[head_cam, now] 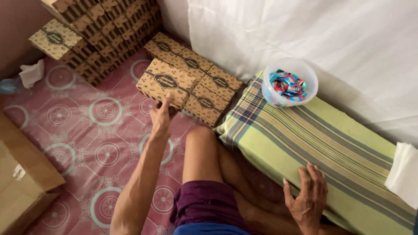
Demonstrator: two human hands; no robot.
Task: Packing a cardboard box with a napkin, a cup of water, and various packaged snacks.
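My left hand reaches forward and grips the near edge of a brown patterned cardboard box, which sits tilted on top of a row of like boxes on the floor. My right hand rests flat with fingers spread on a green striped cloth that covers a low block to my right. My bent knee lies between the two arms.
A tall stack of the same brown boxes fills the far left. A clear plastic bowl of wrapped sweets stands on the cloth's far end. A plain carton sits at near left, white tissue at the right, white sheet behind.
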